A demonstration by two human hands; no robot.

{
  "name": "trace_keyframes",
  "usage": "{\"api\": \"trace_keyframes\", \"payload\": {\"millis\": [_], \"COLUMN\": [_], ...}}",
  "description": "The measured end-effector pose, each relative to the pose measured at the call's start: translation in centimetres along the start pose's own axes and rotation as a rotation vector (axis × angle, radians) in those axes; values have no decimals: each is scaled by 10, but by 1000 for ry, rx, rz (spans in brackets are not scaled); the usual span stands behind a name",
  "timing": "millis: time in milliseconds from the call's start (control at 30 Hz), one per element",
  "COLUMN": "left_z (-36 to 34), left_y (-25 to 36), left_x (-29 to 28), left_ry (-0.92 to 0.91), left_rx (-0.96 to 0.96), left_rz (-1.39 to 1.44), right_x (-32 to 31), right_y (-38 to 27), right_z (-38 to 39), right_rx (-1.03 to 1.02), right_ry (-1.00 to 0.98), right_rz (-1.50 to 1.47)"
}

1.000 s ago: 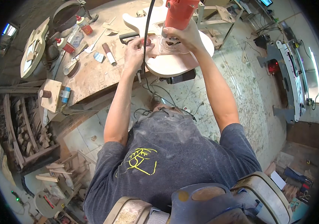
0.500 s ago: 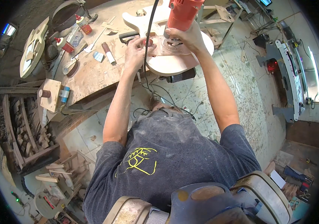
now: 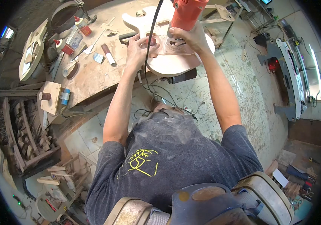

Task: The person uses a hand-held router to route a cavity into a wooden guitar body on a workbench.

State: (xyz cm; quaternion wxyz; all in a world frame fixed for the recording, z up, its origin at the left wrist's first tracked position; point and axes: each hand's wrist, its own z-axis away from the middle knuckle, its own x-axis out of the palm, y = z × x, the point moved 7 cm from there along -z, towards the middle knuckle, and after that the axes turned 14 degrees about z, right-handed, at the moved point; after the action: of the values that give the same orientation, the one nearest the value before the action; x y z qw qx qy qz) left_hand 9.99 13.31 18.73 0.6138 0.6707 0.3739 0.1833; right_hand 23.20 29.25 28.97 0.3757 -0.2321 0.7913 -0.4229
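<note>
A pale wooden electric guitar body (image 3: 171, 67) lies over the table's edge in front of me. On it stands a red-orange handheld router (image 3: 187, 14) with a clear base plate. My right hand (image 3: 193, 39) is closed round the lower part of the router, near its base. My left hand (image 3: 137, 49) is curled at the left side of the base plate, its fingers around a reddish knob there. A black cable (image 3: 151, 41) hangs down past my left hand. The cutting bit is hidden.
Black clamp parts show at the body's left edge (image 3: 127, 36) and beneath it (image 3: 184, 76). The dusty workbench (image 3: 89, 80) carries two red-capped glue bottles (image 3: 82, 26), a sanding stick (image 3: 109, 55) and another guitar body (image 3: 34, 50). Cables lie on the tiled floor (image 3: 220, 93).
The router has shifted slightly to the right over the guitar body, with both hands staying on it. The guitar body stays about where it was.
</note>
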Motion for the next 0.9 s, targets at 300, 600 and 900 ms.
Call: {"api": "trace_keyframes", "payload": {"millis": [300, 600, 900], "left_z": [-12, -25, -40], "left_y": [-5, 3, -9], "left_x": [4, 15, 26], "left_ry": [11, -15, -42], "left_rx": [5, 75, 35], "left_rz": [-68, -172, -281], "right_x": [-9, -18, -21], "right_y": [7, 10, 8], "right_z": [0, -3, -2], "right_rx": [42, -11, 76], "right_ry": [18, 42, -23], "right_rz": [75, 63, 55]}}
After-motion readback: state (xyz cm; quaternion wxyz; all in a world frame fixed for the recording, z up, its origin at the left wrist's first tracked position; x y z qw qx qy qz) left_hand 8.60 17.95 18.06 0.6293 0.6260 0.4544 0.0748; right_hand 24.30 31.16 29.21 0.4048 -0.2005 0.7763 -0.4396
